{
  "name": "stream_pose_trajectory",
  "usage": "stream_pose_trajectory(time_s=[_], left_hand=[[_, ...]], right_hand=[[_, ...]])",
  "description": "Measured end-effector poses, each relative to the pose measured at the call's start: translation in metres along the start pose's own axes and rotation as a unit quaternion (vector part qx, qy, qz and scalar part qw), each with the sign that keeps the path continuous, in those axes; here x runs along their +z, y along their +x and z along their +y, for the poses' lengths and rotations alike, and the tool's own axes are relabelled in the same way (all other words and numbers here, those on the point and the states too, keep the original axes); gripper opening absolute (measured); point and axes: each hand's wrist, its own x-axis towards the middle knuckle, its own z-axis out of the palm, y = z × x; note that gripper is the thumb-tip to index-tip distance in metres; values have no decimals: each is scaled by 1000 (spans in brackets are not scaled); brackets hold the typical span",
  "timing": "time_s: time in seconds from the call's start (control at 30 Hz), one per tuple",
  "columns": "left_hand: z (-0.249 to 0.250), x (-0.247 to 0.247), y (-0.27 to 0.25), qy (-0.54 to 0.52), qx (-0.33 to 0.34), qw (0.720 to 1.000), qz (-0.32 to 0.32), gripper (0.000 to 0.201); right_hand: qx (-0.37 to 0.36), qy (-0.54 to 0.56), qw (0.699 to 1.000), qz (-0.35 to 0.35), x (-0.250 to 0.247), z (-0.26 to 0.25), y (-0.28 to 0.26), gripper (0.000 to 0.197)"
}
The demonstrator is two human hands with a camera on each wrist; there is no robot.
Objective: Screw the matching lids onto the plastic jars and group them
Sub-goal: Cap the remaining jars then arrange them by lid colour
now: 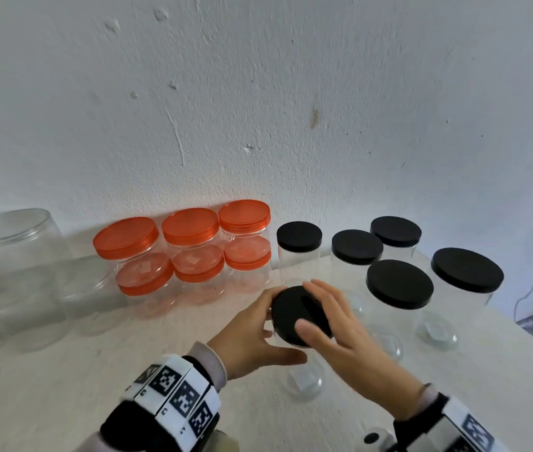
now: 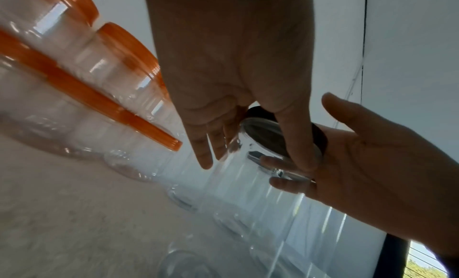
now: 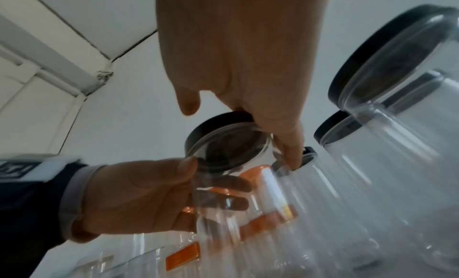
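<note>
Left hand (image 1: 252,334) fingers (image 3: 223,184) wrap the upright clear jar (image 1: 302,376) at lower centre; right hand (image 1: 340,334) fingers (image 1: 323,288) grip its black lid (image 1: 297,314). Orange-lidded jars (image 1: 190,252) upper left, black-lidded jars (image 1: 398,285) right, bare tabletop (image 1: 62,370) lower left.

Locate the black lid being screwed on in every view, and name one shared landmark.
Head: black lid low centre, between both hands.
Left wrist: right of centre, a dark band behind the thumb.
Right wrist: centre, atop the clear jar.
Landmark: the orange-lidded jars.
</note>
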Motion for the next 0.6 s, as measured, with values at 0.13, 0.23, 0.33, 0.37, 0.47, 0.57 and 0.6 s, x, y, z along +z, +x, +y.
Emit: stream_pose_trajectory(time_s=[0.13, 0.23, 0.33, 0.37, 0.47, 0.57, 0.6], left_hand=[[-11, -21, -5, -6, -17, 999, 44, 77], [-19, -39, -8, 1, -29, 995, 91, 74], [-28, -53, -11, 3, -39, 990, 135, 75], [-31, -56, -12, 2, -43, 988, 148, 76], [-40, -62, -13, -1, -52, 983, 179, 77], [-46, -65, -13, 1, -50, 977, 205, 74], [-47, -65, -13, 0, -50, 977, 208, 74]], right_hand=[[20, 95, 990, 106, -1, 4, 35, 56], [17, -17, 987, 161, 5, 8, 70, 63], [21, -120, 974, 193, 7, 8, 105, 69], [34, -161, 968, 191, 6, 7, 116, 70], [92, -269, 943, 173, 3, 5, 143, 74], [148, -300, 929, 159, 3, 2, 158, 69], [160, -301, 927, 158, 2, 1, 162, 67]])
